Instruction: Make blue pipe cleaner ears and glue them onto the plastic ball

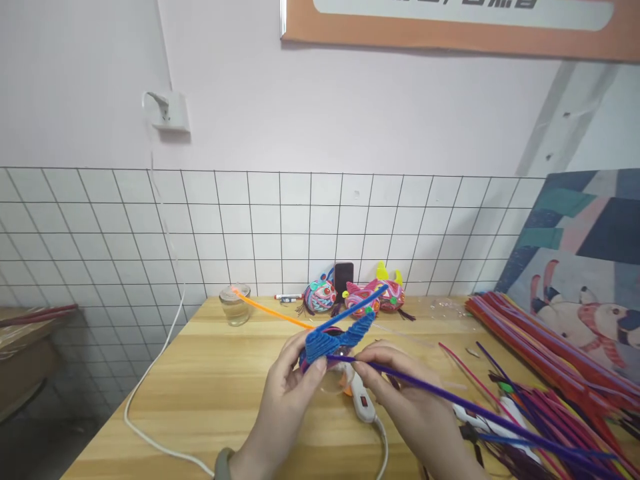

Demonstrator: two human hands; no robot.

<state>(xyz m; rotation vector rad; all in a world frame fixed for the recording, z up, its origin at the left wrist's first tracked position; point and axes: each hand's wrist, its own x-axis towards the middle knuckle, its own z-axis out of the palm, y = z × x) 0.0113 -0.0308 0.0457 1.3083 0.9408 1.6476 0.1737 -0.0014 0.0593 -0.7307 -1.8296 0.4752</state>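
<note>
In the middle of the head view, my left hand [290,387] grips a round craft piece with a fuzzy blue tail-like shape [323,345] made of wound pipe cleaners. An orange pipe cleaner [273,313] and a straight blue pipe cleaner [353,310] stick out from it. Between its fingertips my right hand [405,393] pinches a long purple pipe cleaner [450,399]. One end of that pipe cleaner meets the piece near my left thumb; the rest trails to the lower right. The underside of the piece is partly hidden by my fingers.
A white switched power strip [364,400] lies behind my hands. Finished-looking pipe-cleaner fish [320,297], a phone [344,277], a marker [289,297] and a glass jar [235,308] stand at the back. Bundled pipe cleaners [540,347] cover the right side.
</note>
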